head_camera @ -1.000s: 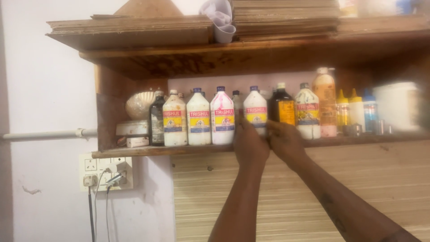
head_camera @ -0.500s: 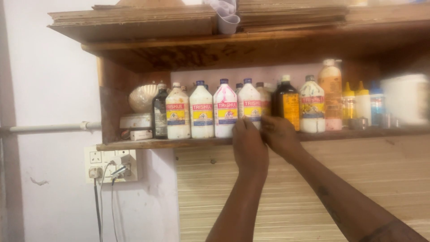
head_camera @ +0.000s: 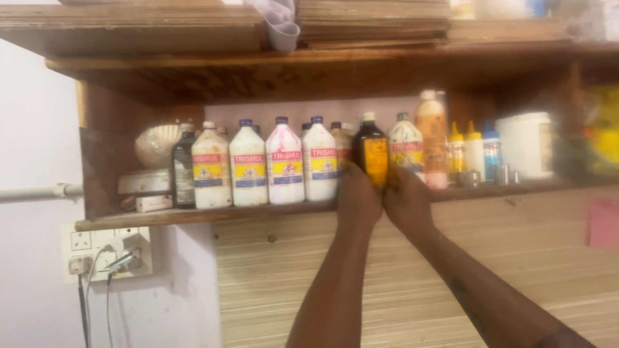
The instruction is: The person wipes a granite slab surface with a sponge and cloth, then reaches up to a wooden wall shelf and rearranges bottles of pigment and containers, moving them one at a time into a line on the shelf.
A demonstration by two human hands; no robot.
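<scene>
Head view: dark bottle (head_camera: 373, 153), yellow label, between both hands.

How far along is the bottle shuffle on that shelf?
Done: four white bottles stand upright in a row on the wooden shelf. In hand: left hand and right hand are both at the dark bottle, grip unclear. Left: the dark bottle is not yet off the shelf.

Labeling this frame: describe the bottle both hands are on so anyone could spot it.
Find the wooden shelf under the thick overhang, with its row of white bottles. Right of them, above the left hand and right hand, stands the dark bottle. Unlike its white neighbours, it has a near-black body with an orange-yellow label and pale cap.
</scene>
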